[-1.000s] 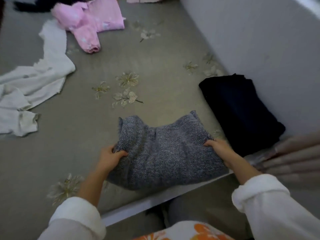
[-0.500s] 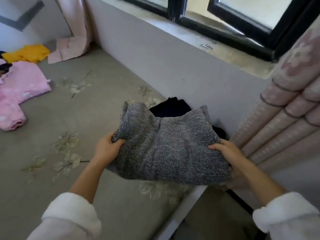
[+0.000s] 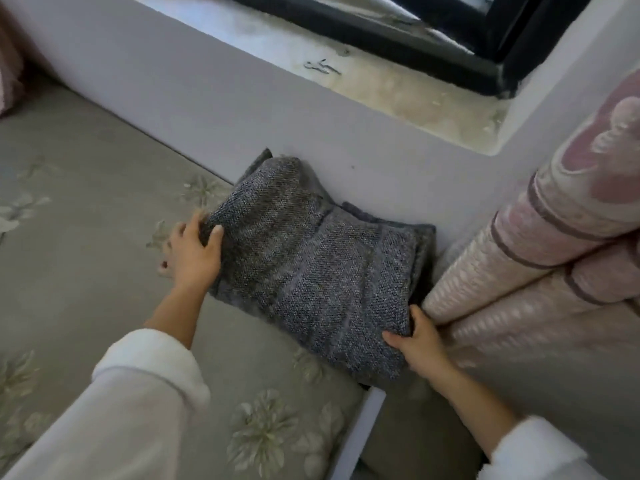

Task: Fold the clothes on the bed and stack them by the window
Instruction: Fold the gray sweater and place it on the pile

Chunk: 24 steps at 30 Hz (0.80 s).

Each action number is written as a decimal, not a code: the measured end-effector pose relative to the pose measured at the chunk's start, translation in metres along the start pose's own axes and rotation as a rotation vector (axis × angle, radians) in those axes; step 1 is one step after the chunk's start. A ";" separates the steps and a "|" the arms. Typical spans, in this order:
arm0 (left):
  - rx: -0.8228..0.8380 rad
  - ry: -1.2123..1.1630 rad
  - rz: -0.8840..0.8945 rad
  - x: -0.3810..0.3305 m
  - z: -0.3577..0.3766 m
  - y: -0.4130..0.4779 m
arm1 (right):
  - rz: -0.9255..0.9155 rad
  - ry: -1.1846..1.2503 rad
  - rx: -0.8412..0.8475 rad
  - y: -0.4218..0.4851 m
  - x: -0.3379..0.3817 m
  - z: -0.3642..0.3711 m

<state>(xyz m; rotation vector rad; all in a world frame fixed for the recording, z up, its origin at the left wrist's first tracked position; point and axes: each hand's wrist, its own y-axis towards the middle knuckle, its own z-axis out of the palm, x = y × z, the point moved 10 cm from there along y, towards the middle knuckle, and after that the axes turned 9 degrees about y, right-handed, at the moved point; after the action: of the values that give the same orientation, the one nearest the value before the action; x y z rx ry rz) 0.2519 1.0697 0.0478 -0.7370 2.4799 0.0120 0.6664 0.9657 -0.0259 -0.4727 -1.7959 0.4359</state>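
A folded grey knit sweater [image 3: 311, 268] lies on the bed against the wall under the window sill [image 3: 398, 95]. A sliver of dark fabric [image 3: 424, 268] shows under its right edge; the rest of that garment is hidden. My left hand [image 3: 194, 252] grips the sweater's left edge, thumb on top. My right hand [image 3: 417, 344] holds its near right corner, thumb on the knit and fingers underneath.
The grey floral bedspread [image 3: 86, 244] stretches to the left. A pink and white patterned curtain [image 3: 540, 258] hangs close on the right, touching the pile. The bed's white edge [image 3: 356, 441] runs at the bottom. The black window frame [image 3: 433, 39] is above.
The grey sweater was lifted off the bed's front edge, carried right toward the wall, and set down over the dark folded garment. Both hands kept hold of it.
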 end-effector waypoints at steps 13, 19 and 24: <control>0.373 0.318 0.141 -0.020 0.164 -0.053 | -0.178 -0.830 0.265 0.062 0.006 0.084; 0.413 0.397 0.115 0.005 0.201 -0.059 | -0.046 -0.964 0.322 0.093 -0.039 0.088; 0.397 0.420 0.112 0.016 0.230 -0.045 | -0.023 -1.007 0.333 0.112 -0.055 0.094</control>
<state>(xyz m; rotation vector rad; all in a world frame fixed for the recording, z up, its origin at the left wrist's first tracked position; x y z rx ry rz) 0.3795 1.0597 -0.1491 -0.4634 2.7834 -0.6342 0.5999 1.0269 -0.1538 0.0443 -2.6016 1.0643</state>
